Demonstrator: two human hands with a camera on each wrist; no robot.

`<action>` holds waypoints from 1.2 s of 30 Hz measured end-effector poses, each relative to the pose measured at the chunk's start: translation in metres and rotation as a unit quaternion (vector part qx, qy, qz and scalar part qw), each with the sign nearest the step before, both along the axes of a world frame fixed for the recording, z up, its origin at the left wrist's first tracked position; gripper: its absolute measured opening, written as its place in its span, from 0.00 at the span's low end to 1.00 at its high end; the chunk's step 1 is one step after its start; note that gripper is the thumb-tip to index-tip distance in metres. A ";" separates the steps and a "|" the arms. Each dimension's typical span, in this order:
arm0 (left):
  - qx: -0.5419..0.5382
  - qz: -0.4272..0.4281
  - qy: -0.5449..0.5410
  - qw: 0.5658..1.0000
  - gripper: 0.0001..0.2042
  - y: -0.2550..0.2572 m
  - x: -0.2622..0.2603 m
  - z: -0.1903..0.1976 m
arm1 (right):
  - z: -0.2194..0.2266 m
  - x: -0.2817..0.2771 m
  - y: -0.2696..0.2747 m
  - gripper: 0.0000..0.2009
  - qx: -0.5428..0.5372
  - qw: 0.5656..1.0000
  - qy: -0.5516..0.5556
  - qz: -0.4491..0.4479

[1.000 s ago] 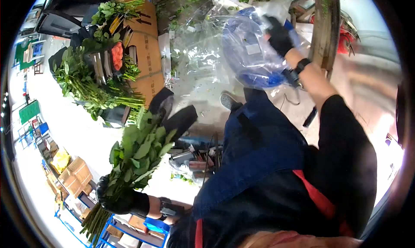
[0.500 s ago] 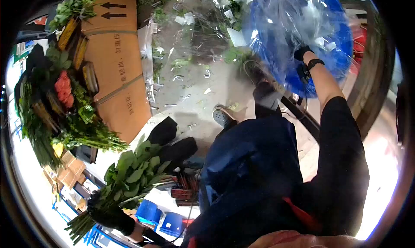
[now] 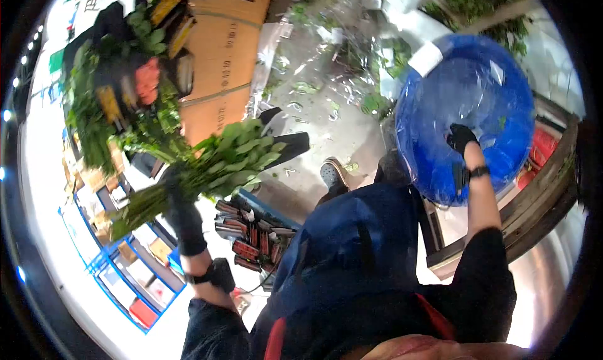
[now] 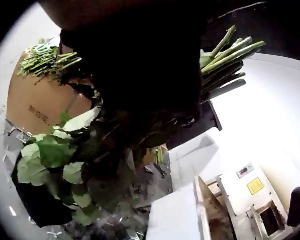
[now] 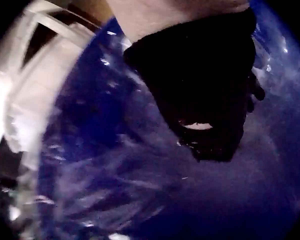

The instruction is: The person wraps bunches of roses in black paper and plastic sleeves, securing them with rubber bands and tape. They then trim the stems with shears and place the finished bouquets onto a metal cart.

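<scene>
My left hand [image 3: 180,200], in a black glove, grips a bunch of leafy green stems [image 3: 242,149] around its stem part. Cut stem ends [image 4: 232,55] stick out on one side of the hand in the left wrist view, broad leaves on the other. A black wrapping [image 3: 290,150] shows at the leafy end. My right hand [image 3: 463,138], also gloved in black, reaches down into a large blue tub [image 3: 433,181]. Clear plastic film [image 5: 125,195] lines the tub around this hand. The dark glove hides how its fingers lie, so I cannot tell whether they hold film.
At the left stands a cardboard box [image 3: 217,65] beside bundles of greenery and coral-pink flowers [image 3: 147,80]. Leaf scraps and plastic bits litter the floor [image 3: 308,115]. A wooden frame [image 3: 534,215] borders the tub's right side. Dark red-edged pieces [image 3: 254,237] lie near my left knee.
My right hand has gone from on top of the clear plastic down into the blue tub, and the film now lies against its inside. The held bunch has swung up and turned flatter.
</scene>
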State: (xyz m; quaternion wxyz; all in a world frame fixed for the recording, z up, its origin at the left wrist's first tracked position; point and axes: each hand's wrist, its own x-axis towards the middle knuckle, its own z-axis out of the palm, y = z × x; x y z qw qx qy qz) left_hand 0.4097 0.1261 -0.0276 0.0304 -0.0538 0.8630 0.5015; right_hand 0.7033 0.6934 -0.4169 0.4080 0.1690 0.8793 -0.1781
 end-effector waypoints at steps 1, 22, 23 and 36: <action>-0.034 -0.003 0.002 0.999 0.17 0.020 -0.004 0.008 | 0.050 -0.009 -0.006 0.23 0.042 0.996 0.081 -0.009; -0.244 -0.276 0.105 0.924 0.24 0.086 0.030 -0.010 | 0.297 -0.027 -0.135 0.16 -0.218 0.931 0.252 0.147; -0.230 -0.244 0.031 0.942 0.24 0.044 0.067 -0.025 | 0.297 -0.020 -0.137 0.16 -0.212 0.940 0.230 0.134; -0.181 0.520 -0.220 0.805 0.14 -0.519 0.474 -0.023 | 0.344 -0.067 -0.535 0.11 -0.295 0.862 0.129 0.392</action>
